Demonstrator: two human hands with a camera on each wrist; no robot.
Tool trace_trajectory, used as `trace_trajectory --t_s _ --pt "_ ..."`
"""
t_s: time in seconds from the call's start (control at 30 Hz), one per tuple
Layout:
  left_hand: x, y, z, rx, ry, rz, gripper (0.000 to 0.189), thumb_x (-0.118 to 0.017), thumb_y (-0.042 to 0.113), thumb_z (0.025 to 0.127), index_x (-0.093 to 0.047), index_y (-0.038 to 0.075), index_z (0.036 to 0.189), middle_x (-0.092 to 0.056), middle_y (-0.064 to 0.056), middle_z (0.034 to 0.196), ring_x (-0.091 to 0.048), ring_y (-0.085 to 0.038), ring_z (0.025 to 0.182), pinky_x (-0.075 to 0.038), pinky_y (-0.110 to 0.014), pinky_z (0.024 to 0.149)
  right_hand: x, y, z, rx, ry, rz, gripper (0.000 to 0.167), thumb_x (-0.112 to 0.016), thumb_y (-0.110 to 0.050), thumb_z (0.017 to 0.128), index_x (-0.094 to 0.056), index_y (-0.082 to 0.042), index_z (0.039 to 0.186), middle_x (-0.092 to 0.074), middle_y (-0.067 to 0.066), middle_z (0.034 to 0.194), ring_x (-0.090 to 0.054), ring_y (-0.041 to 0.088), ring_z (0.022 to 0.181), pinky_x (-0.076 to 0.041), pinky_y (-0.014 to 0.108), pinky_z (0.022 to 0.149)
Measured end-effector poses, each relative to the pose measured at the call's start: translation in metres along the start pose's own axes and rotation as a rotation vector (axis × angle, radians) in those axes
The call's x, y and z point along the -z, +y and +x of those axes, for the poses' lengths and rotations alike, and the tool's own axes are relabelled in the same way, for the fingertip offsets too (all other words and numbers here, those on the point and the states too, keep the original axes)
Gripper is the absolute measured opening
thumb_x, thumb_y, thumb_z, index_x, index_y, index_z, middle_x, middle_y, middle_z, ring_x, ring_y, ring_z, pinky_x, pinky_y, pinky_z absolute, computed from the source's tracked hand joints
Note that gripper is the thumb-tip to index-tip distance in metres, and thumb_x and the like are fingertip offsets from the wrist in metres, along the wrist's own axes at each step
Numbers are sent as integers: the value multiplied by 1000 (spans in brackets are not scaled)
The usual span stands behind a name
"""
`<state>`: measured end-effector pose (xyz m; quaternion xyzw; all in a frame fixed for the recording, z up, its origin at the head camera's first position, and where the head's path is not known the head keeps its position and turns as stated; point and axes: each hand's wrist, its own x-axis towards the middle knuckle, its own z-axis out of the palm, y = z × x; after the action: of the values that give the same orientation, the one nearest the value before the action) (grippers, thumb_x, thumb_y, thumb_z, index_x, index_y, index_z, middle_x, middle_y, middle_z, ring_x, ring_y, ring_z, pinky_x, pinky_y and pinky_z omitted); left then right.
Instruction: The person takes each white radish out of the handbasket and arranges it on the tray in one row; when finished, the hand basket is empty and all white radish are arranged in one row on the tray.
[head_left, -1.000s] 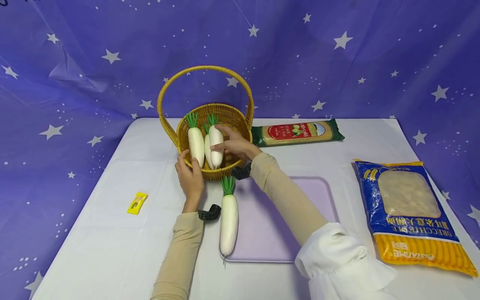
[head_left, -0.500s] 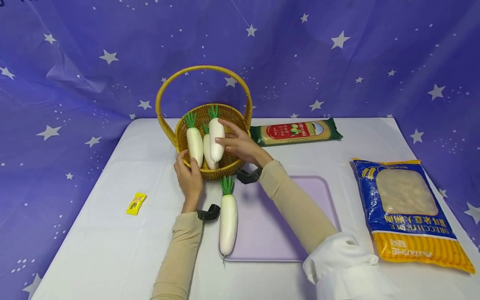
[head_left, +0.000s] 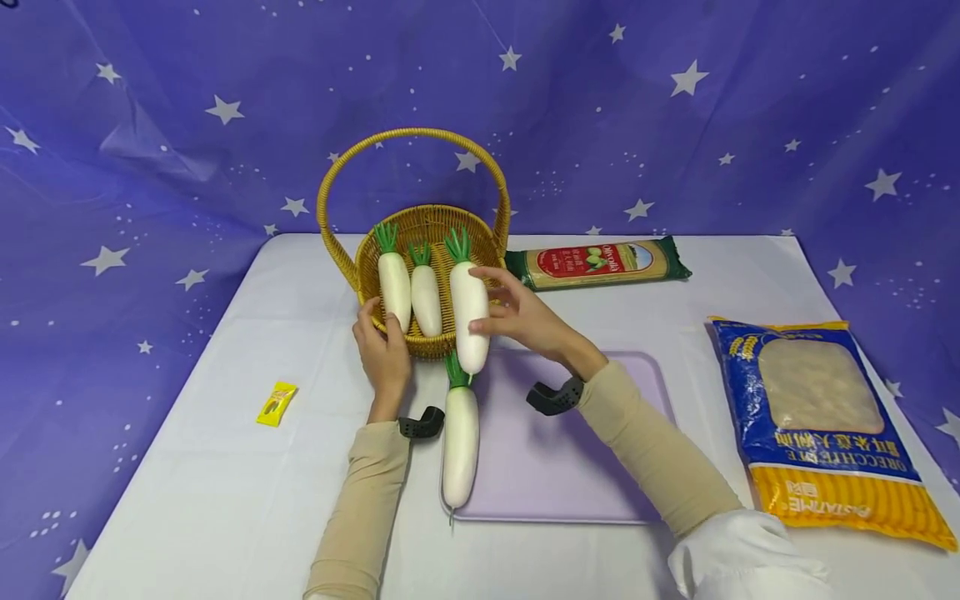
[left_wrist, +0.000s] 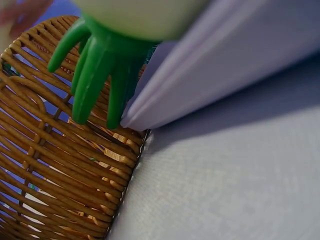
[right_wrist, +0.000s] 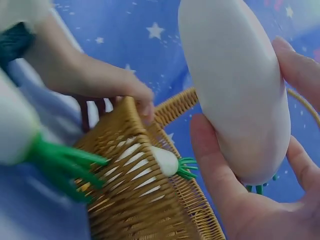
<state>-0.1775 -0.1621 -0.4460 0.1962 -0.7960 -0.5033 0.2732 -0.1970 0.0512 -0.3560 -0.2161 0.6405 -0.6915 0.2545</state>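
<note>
In the head view my right hand [head_left: 528,321] holds a white radish [head_left: 469,312] with green leaves by its side, over the basket's front right rim. Thumb and fingers are around that white radish [right_wrist: 235,85] in the right wrist view. My left hand [head_left: 384,358] grips the front left rim of the wicker basket [head_left: 427,347], fingers outside and thumb over the edge. Inside lie two more white radishes, one at the left [head_left: 394,287] and a smaller one [head_left: 427,302] beside it. Another white radish [head_left: 461,450] lies along the tray's left edge, leaves toward the basket.
The lilac tray [head_left: 562,467] lies in front of the basket. A pasta packet [head_left: 592,262] sits behind it to the right, and a blue and yellow pasta bag [head_left: 825,425] at the far right. A small yellow packet [head_left: 277,404] lies at the left on the white tablecloth [head_left: 202,500].
My right hand has lifted the white radish from among the others and carried it right and toward me, to the basket's rim. The left hand has stayed on the rim.
</note>
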Motion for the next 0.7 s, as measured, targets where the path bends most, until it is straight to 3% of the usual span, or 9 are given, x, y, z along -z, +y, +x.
trace_trajectory --t_s 0.2,0.5,0.7 --pt "0 0 -1 2 -4 6 40 -38 35 90 -44 23 127 -43 -15 122 -37 -21 68 -28 -33 61 -2 15 -40 -18 -11 -109 79 -76 -10 70 -30 -19 133 -33 17 128 -49 31 114 -49 38 83" --pt "0 1 -1 1 3 -4 41 -40 34 89 -44 20 128 -44 -16 122 -38 -22 71 -28 -33 64 -18 44 -93 -92 94 -367 77 -80 -20 66 -36 -22 129 -37 13 124 -52 25 97 -51 30 71" --pt "1 1 -2 0 -4 -7 40 -39 34 90 -43 21 128 -43 -15 124 -39 -23 74 -29 -34 65 -25 60 -116 -153 142 -566 74 -79 -31 66 -39 -22 128 -39 19 111 -49 23 95 -48 22 66"
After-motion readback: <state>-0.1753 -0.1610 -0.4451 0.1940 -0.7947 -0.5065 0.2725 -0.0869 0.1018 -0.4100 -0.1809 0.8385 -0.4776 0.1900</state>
